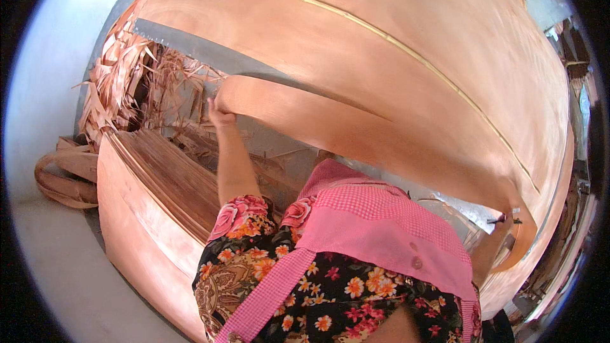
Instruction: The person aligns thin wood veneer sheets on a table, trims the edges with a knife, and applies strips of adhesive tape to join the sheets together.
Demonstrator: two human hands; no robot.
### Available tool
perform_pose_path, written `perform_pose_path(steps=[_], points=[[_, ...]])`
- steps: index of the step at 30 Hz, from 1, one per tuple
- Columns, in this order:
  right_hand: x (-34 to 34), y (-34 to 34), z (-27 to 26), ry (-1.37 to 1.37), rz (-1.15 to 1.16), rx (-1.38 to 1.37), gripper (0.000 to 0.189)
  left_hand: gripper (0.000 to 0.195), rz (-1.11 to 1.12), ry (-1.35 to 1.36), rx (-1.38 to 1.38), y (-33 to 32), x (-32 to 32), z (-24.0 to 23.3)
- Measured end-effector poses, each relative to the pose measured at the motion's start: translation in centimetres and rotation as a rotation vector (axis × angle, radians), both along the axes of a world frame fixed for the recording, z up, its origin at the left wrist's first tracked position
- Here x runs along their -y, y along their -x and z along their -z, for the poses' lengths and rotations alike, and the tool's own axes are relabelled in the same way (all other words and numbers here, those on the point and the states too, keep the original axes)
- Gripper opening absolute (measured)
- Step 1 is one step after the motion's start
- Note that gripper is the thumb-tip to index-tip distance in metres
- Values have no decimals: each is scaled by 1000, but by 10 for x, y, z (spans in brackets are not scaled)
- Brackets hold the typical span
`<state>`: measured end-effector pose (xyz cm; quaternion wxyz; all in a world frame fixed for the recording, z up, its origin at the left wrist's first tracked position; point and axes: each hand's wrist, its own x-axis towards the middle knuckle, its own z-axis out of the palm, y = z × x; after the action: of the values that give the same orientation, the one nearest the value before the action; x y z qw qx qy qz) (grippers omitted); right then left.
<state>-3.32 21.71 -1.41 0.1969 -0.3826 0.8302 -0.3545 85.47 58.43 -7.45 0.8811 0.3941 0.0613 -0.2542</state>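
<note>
A broad, thin wood veneer sheet (pixel 381 81) spreads across the view in front of me. My left hand (pixel 221 113) grips the left end of a long veneer strip (pixel 295 109) along its near side, the end bending over my fingers. Toward the right, that veneer curls into a loop (pixel 526 233). My right forearm (pixel 488 250) reaches up to this loop; the hand itself is mostly hidden there, so its grip does not show. A thin bamboo stick (pixel 376 31) lies lengthwise over the broad sheet.
At my left stands a thick stack of veneer sheets (pixel 167 171). Torn veneer scraps (pixel 119 76) hang and pile beyond it. A brown looped strip (pixel 66 176) sits by the pale wall (pixel 47 105). More stacked material (pixel 564 238) lines the right rim.
</note>
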Motion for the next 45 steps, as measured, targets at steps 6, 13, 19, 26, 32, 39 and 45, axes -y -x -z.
perform_pose_path(steps=[6,13,19,26,32,39,45], points=[[-6,23,-16,-9,55,-65,30,39,147,-70,-95,-147,-6,-39],[-28,36,-20,-37,107,-109,26,30,174,-284,916,-281,128,-252],[-20,30,-27,-52,84,-101,22,44,45,-198,1306,-128,189,-365],[-35,42,-34,-80,128,-137,18,11,12,-477,308,-173,108,-68],[-31,32,-34,-102,125,-175,15,26,9,-472,68,-157,94,-38],[-49,43,-37,-112,128,-174,12,36,-308,-1719,805,-120,116,-83],[-70,69,-33,-12,35,-159,10,44,-188,-1951,1791,-56,133,-39]])
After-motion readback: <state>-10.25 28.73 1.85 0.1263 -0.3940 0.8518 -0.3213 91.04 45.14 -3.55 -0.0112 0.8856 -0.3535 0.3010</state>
